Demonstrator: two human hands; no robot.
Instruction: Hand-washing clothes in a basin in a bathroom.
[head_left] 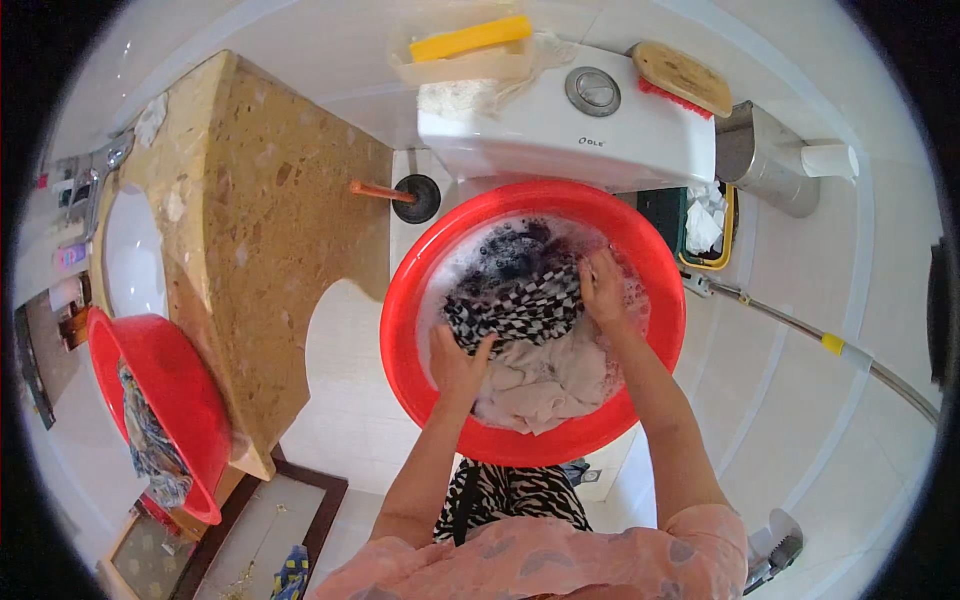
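A large red basin holds sudsy water and wet laundry. Across its middle lies a black-and-white checkered cloth, bunched up. My left hand grips the cloth's lower left edge, thumb toward the middle. At the cloth's right edge, my right hand has its fingers closed over the fabric, the fingertips partly hidden. A pale beige garment floats nearer to me, below the checkered cloth. Dark fabric lies under foam at the far side.
Behind the basin stands a white toilet tank with a wooden scrub brush on top. A stone counter and a second red basin with cloth are left. A plunger, bin and metal pole stand nearby.
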